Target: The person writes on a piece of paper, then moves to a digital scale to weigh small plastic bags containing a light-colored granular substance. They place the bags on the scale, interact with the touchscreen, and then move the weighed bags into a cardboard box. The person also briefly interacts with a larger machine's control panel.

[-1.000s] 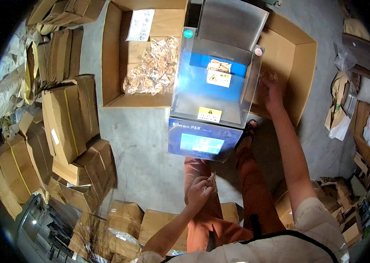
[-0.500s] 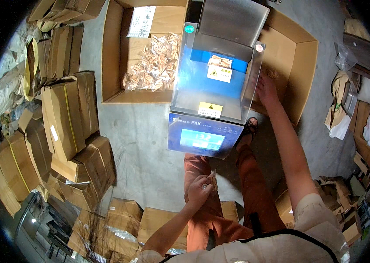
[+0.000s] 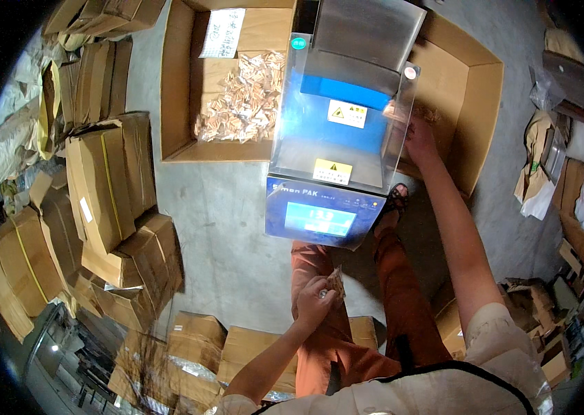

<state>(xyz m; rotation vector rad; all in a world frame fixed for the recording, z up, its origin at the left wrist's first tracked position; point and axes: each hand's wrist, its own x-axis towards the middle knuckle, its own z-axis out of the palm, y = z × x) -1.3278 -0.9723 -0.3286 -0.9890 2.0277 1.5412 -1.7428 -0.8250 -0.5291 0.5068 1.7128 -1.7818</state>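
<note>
A boxy machine [image 3: 325,207] with a blue front, a lit screen and a clear cover stands in front of me. Under its cover runs a blue belt [image 3: 347,135]. My right hand [image 3: 418,142] reaches to the machine's right side, fingers stretched out beside the cover. A small packet of wooden pieces [image 3: 393,109] lies at the belt's right end, close to those fingertips; whether they touch is unclear. Low over my thigh, my left hand [image 3: 316,299] is closed on a small clear packet of wooden pieces [image 3: 335,282].
Left of the machine, an open carton [image 3: 176,83] holds many filled packets [image 3: 243,100] and a paper sheet [image 3: 223,33]. Another open carton [image 3: 475,104] sits to the right, with some packets inside. Stacked cartons [image 3: 109,187] line the left side; more cartons [image 3: 195,339] stand near my legs.
The packet under the cover has moved right along the belt, to beside my right hand. The screen reading has changed. Both hands have stayed nearly in place.
</note>
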